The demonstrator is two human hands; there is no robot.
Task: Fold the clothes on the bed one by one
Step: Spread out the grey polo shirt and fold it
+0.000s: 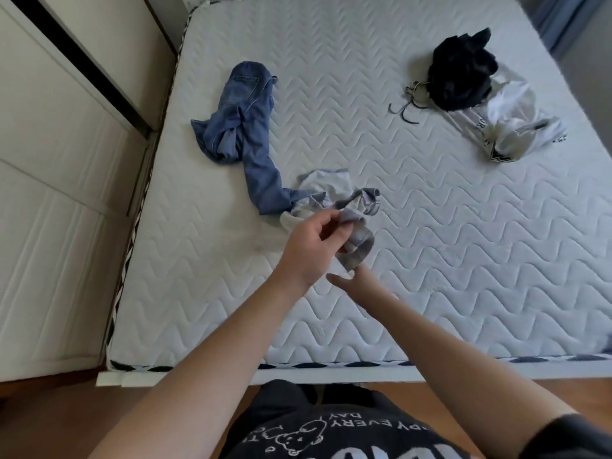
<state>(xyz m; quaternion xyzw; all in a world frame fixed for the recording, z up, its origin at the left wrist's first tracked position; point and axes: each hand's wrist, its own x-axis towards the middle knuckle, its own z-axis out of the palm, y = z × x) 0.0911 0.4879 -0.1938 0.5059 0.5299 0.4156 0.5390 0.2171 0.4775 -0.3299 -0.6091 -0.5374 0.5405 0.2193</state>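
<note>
A small grey-and-white garment [356, 241] is lifted just above the white quilted mattress [430, 260]. My left hand [311, 240] pinches its upper edge between thumb and fingers. My right hand [351, 279] is under the hanging cloth, which hides its fingers; only the thumb and wrist show. The rest of this light garment [326, 187] lies crumpled behind my hands. Blue jeans [241, 127] lie bunched to the left, one leg reaching the light garment.
At the far right a black garment [460, 74] sits on a white-and-grey garment [510, 127], with hangers [409, 104] beside them. A white wardrobe [49, 193] stands close along the bed's left side. Wooden floor [66, 419] lies at the bed's foot.
</note>
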